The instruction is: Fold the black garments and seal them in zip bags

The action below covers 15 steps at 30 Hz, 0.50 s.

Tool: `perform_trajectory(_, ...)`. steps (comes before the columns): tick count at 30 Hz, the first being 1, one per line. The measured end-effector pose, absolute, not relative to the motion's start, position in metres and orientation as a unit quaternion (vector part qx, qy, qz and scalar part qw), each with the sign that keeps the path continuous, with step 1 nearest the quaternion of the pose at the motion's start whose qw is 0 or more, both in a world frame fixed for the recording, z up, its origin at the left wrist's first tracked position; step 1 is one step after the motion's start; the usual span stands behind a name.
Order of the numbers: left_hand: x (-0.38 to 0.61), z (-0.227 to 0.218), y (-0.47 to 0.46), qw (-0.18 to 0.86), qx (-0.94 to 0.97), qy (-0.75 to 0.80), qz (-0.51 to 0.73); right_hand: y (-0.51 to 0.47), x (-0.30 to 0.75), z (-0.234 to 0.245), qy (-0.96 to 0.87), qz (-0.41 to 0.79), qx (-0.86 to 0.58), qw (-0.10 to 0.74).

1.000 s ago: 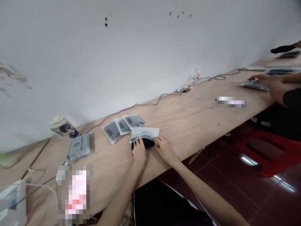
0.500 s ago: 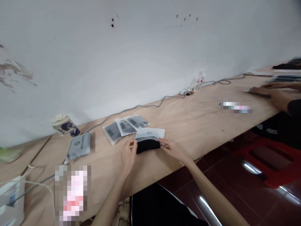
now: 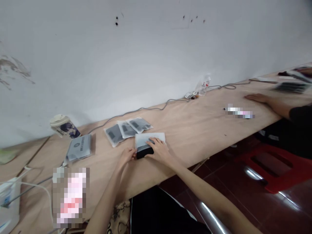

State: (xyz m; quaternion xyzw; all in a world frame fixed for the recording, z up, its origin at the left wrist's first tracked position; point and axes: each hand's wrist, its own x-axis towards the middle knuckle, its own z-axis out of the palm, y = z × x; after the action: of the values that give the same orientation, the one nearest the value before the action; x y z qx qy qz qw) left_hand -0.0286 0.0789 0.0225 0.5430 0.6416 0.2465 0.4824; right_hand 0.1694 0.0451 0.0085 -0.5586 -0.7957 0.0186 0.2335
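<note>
A folded black cloth item (image 3: 144,151) sticks partway out of a white plastic pouch (image 3: 148,138) on the wooden table (image 3: 195,123). My right hand (image 3: 159,151) lies on top of the pouch and the black item, fingers spread and pressing down. My left hand (image 3: 126,155) touches the left end of the black item with its fingertips, fingers loosely bent. Three filled clear pouches (image 3: 126,129) lie fanned just beyond, toward the wall.
A grey packet (image 3: 79,147) and a paper cup (image 3: 62,125) sit to the left. A grey cable (image 3: 156,109) runs along the wall to a small bottle (image 3: 203,84). Another person's hand (image 3: 255,97) rests on the table at right. A red stool (image 3: 280,161) stands below.
My right hand has moved from the pouch's right edge onto its top. More of the black item now sits inside the pouch. My left hand stays at the item's left end.
</note>
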Motion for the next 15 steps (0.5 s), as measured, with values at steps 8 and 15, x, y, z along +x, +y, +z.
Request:
perform_trajectory(8,-0.044,0.035,0.033,0.516,0.571,0.598,0.222,0.022,0.169,0.021,-0.781,-0.022,-0.567,0.262)
perform_trajectory(15,-0.042,0.029,0.024,0.492,0.538,0.608,0.314,-0.002,0.145,0.027,-0.749,-0.046,-0.628,0.207)
